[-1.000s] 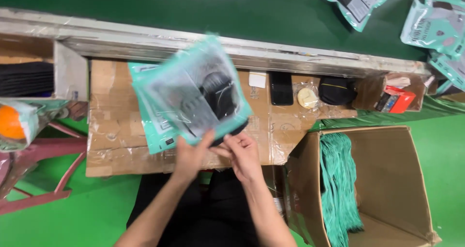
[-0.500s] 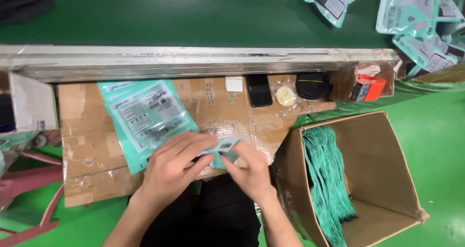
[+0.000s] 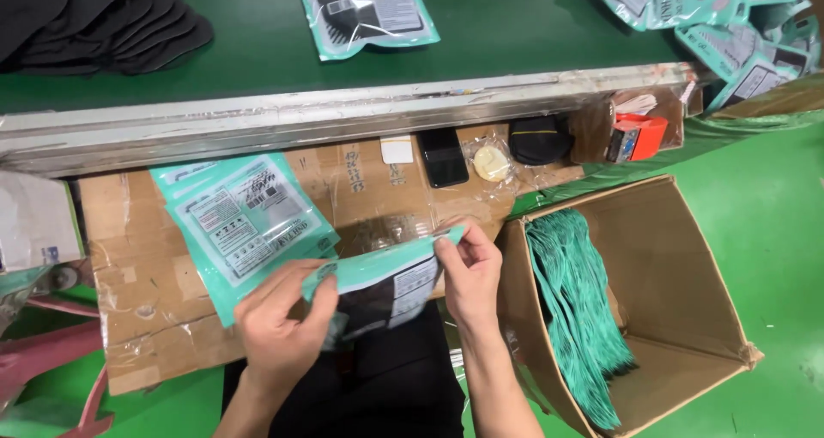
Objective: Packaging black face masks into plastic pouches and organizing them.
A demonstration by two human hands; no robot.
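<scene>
Both hands grip a teal plastic pouch (image 3: pixel 386 288) by its top edge: left hand (image 3: pixel 283 322) pinching one corner, right hand (image 3: pixel 470 270) the other. The pouch looks light, floppy and slippery. A cardboard box (image 3: pixel 687 258) sits just right of the right hand.

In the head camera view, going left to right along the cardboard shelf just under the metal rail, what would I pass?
White card → black phone → round cream disc in clear wrap → black pouch → small orange box.
</scene>
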